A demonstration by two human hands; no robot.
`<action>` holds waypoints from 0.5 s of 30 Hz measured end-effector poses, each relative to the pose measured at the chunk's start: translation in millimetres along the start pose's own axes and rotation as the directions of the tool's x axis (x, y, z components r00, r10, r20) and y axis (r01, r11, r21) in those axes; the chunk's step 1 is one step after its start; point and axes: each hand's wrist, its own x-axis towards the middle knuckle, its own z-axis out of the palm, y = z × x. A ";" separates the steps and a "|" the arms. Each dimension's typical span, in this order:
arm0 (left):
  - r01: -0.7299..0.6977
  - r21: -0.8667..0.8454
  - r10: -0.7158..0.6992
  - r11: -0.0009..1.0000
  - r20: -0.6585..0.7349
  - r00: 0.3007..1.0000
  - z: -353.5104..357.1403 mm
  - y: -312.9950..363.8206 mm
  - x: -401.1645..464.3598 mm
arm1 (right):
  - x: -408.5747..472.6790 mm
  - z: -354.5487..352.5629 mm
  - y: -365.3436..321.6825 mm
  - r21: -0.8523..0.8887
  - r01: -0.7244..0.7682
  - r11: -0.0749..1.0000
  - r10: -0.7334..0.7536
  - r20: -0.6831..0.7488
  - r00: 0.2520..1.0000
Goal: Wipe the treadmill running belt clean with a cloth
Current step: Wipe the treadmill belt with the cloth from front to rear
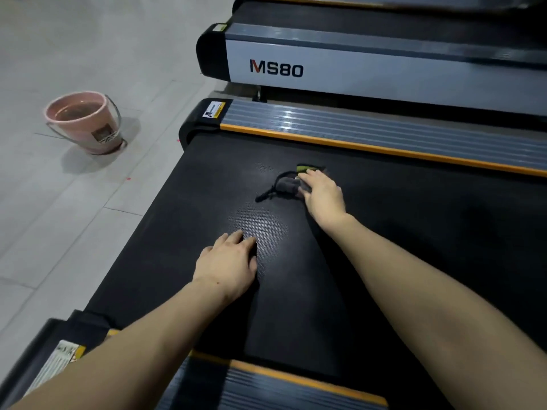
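Observation:
The black textured running belt (384, 247) fills the middle of the head view. A dark grey cloth (285, 184) with a green patch at its far edge lies bunched on the belt near the far side rail. My right hand (322, 195) presses down on the cloth, fingers over its right part. My left hand (228, 266) rests flat on the bare belt, nearer to me and to the left of the cloth, fingers slightly apart and holding nothing.
A pink bucket (85, 121) with water stands on the grey tiled floor at the left. Grey side rails with orange stripes (384, 128) border the belt. A second treadmill marked MS80 (355, 69) stands just beyond.

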 end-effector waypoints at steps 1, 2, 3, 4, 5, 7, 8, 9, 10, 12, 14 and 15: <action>0.012 -0.028 -0.012 1.000 0.002 1.000 -3.6 -1.0 1.6 | -11.9 -1.6 -3.7 0.000 0.018 1.000 -0.018 -0.012 1.000; 0.019 -0.034 -0.019 0.999 -0.010 1.000 -5.8 -2.1 3.7 | -33.5 -0.8 -5.5 0.020 0.075 0.997 -0.074 -0.044 0.996; 0.020 -0.026 -0.021 0.999 -0.030 0.999 -8.0 -2.9 6.2 | -61.4 0.5 -7.1 0.050 0.155 0.987 -0.151 -0.070 0.986; 0.018 -0.021 -0.019 1.000 -0.040 0.999 -9.8 -3.1 9.7 | -89.6 3.6 -6.4 0.062 0.232 0.971 -0.228 -0.072 0.971; 0.011 -0.025 -0.012 1.000 -0.042 0.999 -11.6 -2.1 14.4 | -113.0 5.9 -5.1 0.061 0.301 0.952 -0.298 -0.055 0.953; -0.007 -0.028 0.006 1.000 -0.045 0.999 -12.5 3.8 22.3 | -131.2 4.7 1.3 0.069 0.375 0.924 -0.376 -0.010 0.927; -0.019 -0.020 0.018 1.000 -0.053 0.998 -11.8 7.0 25.5 | -125.4 3.8 5.5 0.077 0.390 0.918 -0.391 0.000 0.921; -0.031 -0.010 0.030 0.999 -0.059 0.998 -12.0 9.1 29.2 | -111.5 5.6 12.5 0.076 0.411 0.909 -0.412 0.002 0.911; -0.038 -0.006 0.037 0.999 -0.062 0.997 -12.4 9.9 32.6 | -91.1 6.3 18.3 0.073 0.421 0.904 -0.423 0.014 0.906; -0.029 -0.008 0.029 1.000 -0.068 0.997 -11.8 8.0 37.5 | -32.0 8.6 27.4 0.028 0.382 0.924 -0.383 0.007 0.924; -0.024 0.004 0.024 1.000 -0.058 0.998 -9.3 6.3 38.5 | 25.8 5.8 26.3 0.006 0.209 0.978 -0.209 -0.010 0.978; -0.015 0.016 0.016 1.000 -0.056 0.998 -7.9 5.5 38.4 | 49.0 4.1 23.0 0.008 0.122 0.993 -0.121 -0.009 0.993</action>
